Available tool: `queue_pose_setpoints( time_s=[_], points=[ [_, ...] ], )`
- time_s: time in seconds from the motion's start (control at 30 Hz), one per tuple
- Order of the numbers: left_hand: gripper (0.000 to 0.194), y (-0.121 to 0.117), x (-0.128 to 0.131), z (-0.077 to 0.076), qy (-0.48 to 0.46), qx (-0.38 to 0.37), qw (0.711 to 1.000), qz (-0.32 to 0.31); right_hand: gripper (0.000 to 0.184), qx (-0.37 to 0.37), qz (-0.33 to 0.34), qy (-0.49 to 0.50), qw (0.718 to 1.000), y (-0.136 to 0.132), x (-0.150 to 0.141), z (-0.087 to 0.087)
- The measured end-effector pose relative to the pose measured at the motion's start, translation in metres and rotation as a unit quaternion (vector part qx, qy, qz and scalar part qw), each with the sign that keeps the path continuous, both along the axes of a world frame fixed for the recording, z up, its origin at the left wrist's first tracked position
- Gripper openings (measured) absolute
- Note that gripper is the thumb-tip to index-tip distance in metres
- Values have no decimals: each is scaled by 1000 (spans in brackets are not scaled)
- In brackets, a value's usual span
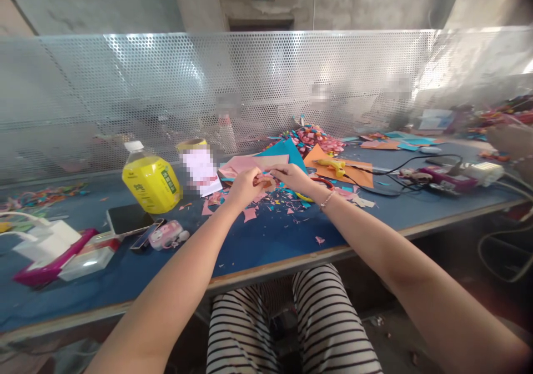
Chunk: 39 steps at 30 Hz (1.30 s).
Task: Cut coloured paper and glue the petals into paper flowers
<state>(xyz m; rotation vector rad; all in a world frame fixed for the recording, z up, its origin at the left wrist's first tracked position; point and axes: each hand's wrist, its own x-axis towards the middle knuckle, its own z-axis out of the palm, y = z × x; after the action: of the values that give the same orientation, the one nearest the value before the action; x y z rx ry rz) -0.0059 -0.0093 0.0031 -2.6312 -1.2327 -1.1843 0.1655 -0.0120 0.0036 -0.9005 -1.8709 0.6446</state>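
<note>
My left hand and my right hand meet over the middle of the blue tabletop, both with fingers closed. Between them is a small pink-orange piece, perhaps foam or paper; its exact shape is too small to make out. The left fingers pinch it. My right fingertips close at its upper right side, and what they grip is hidden. Pink scraps and other coloured cuttings lie under and around both hands. Behind them are pink sheets and a teal sheet.
A yellow glue gun lies on an orange sheet to the right, its black cord trailing. A yellow drink bottle, a phone and a power strip are at left. A perforated metal screen stands behind.
</note>
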Motion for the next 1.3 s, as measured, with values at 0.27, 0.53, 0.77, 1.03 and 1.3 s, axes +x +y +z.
queue_pose_setpoints(
  time_s=[0.27,0.53,0.77,1.03,1.3],
  points=[
    [16,-2,3,1,-10,2,1000,16,22,40,23,-21,999,-2,2,2],
    [11,5,1,-2,12,89,996,-15,27,148,10,-97,984,-10,9,8],
    [8,-5,6,5,29,121,992,-23,23,277,-27,-141,950,-9,8,8],
    [15,-13,1,11,-30,210,977,-33,22,367,-55,-136,919,-13,9,9],
    [20,-7,2,5,1,308,949,-59,28,399,-76,-173,897,-11,8,5]
  ],
)
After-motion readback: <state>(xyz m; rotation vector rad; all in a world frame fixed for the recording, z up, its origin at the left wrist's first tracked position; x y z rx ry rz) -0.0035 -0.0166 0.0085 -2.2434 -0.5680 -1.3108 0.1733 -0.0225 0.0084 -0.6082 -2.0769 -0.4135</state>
